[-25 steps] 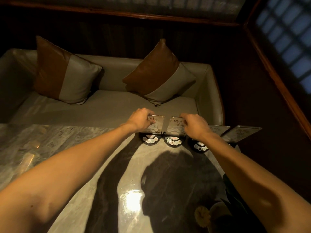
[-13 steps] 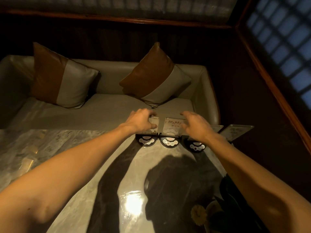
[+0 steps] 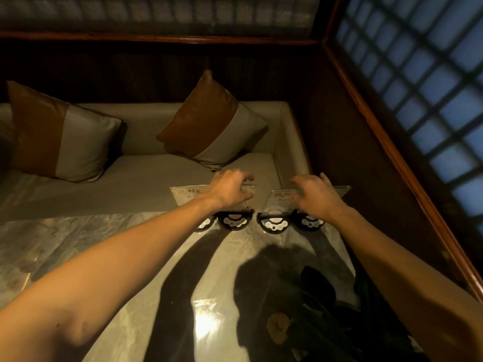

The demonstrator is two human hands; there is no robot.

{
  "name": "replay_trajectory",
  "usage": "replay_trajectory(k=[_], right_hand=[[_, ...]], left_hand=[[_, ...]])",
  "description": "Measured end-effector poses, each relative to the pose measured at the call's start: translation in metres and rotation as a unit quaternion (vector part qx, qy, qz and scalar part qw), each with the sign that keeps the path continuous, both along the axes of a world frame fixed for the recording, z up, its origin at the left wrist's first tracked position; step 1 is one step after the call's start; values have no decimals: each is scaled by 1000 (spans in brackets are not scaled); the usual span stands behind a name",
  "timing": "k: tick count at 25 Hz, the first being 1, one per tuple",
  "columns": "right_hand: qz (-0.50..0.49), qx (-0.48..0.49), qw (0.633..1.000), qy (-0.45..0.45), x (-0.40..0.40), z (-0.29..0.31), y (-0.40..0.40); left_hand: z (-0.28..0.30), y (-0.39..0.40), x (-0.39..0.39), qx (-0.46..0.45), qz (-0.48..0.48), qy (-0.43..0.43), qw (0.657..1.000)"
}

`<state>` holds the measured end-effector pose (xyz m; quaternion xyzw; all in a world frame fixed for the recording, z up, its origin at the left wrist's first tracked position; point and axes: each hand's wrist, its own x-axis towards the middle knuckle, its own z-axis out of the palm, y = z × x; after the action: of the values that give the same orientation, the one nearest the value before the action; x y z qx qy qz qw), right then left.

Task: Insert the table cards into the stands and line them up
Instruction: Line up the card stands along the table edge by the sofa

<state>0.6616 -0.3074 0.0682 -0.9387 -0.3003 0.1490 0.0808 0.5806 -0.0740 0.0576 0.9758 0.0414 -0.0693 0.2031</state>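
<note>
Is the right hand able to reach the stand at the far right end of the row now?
Probably yes. The right hand already hovers directly above the rightmost stand, with fingers spread over its card, and nothing lies between them.

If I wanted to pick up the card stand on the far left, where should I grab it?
Grab the black half-round base, not the clear card. Pinch its two sides with your fingers, coming from the table's near side. The card tilts away and looks thin and slippery, so pulling it might slide it out. The left hand is over the next stand, so wait probably.
</note>
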Motion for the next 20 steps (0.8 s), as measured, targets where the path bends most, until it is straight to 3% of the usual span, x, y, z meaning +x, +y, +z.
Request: replay_trajectory(k=[8,20], right_hand=[[19,-4,1000,11,2,-9,-2],[5,87,996,10,5,-29,8]], left_hand=[[-6,-5,8,57,7,32,998],[-21,2,1,-8,52,21,998]])
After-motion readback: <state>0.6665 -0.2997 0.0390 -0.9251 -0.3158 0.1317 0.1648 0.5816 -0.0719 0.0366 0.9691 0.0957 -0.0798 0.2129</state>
